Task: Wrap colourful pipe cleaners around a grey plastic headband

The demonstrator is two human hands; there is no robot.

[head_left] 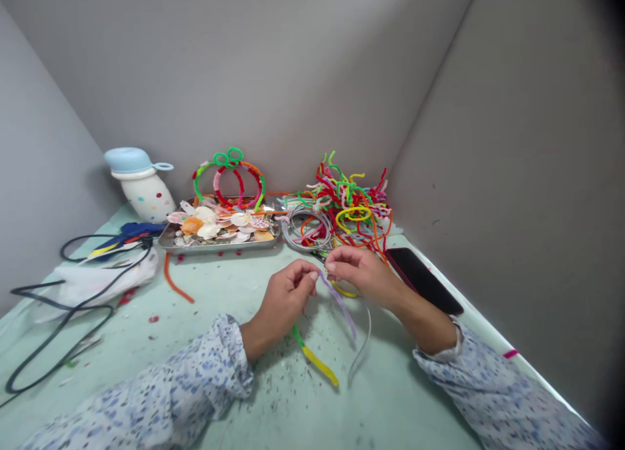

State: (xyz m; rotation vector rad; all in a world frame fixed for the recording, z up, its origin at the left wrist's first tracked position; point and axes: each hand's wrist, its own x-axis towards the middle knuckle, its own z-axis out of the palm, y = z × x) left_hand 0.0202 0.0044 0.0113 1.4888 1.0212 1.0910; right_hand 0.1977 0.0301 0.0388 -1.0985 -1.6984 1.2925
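Observation:
My left hand (289, 292) is closed in a pinch on one end of a purple pipe cleaner (340, 305), which slants down to the right. From beneath that hand comes a green and yellow pipe cleaner (319, 365); whether the hand also grips it is hidden. My right hand (361, 273) is just to the right, its thumb and fingertips pressed together near the purple strand's upper end. What it pinches is too small to make out. A thin grey wire (362, 352) curves down below the right hand, its upper end hidden.
Behind my hands are a coil of grey wire (306, 230), a heap of pipe cleaners (354, 196) and a metal tray (219, 247) of shells with pipe-cleaner hoops. A phone (424, 279) lies right; a bottle (146, 193) and black cable (63, 313) are left.

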